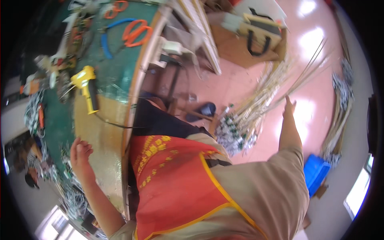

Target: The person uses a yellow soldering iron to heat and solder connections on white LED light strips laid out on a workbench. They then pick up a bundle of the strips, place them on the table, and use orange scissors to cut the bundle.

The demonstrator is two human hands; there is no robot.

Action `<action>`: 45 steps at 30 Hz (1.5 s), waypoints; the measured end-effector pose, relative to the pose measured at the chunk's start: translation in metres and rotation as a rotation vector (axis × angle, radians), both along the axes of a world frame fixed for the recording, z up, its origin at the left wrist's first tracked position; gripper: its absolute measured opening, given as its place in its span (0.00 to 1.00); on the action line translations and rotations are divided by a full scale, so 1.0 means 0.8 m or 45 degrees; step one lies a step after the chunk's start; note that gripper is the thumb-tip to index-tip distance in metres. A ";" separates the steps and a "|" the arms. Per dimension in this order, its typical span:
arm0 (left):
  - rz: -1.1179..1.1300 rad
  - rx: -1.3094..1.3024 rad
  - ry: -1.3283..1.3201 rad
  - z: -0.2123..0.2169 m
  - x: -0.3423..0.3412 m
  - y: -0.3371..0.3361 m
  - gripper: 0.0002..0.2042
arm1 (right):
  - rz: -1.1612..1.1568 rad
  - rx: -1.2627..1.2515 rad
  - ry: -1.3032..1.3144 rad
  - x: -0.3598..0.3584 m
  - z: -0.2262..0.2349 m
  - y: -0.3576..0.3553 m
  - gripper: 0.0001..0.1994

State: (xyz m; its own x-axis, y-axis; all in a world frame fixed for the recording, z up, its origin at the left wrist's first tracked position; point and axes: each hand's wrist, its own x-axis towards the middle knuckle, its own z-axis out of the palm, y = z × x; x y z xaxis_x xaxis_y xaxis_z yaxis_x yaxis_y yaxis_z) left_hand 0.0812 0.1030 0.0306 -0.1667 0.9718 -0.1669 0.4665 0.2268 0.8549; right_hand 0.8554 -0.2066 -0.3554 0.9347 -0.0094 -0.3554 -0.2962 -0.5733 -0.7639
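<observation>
My left hand (82,155) hovers over the near part of the workbench (105,140), its fingers apart and loosely curled with nothing in them. Ahead of it lies a yellow and black glue gun (89,89) with a dark cord. Far out to the right, my right hand (289,108) reaches toward a sheaf of long thin pale strips (256,96). Its index finger stretches out to a few strips that fan away from the rest; whether it touches them I cannot tell. White and green pieces (236,134) cluster at the sheaf's near end.
Orange-handled scissors (136,34) and a blue curved tool (105,44) lie farther up the bench. Wire bundles (34,112) crowd its left side. A blue bin (316,174) and more bundled strips (342,90) are at right. A cardboard box (236,44) stands ahead.
</observation>
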 end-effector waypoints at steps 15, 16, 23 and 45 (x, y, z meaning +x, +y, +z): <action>-0.007 0.302 0.793 -0.067 -0.030 -0.116 0.14 | 1.497 0.762 -1.203 -0.336 0.471 0.553 0.15; -0.035 0.312 0.814 -0.070 -0.035 -0.118 0.14 | 1.623 0.820 -1.060 -0.375 0.485 0.597 0.16; -0.105 0.343 0.859 -0.070 -0.041 -0.115 0.15 | 1.612 -0.140 -1.322 -0.446 0.458 0.902 0.18; -0.171 0.321 0.775 -0.062 -0.039 -0.103 0.16 | 1.515 -0.934 -1.039 -0.329 0.407 0.979 0.20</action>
State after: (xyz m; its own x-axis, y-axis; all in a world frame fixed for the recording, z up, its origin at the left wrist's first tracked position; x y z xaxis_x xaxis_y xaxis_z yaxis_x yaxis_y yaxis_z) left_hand 0.0501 0.0205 -0.0187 -0.0339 0.9876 0.1536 0.8923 -0.0393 0.4497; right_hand 0.5924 0.5767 -0.0299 0.4639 0.8853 -0.0318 0.8856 -0.4626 0.0405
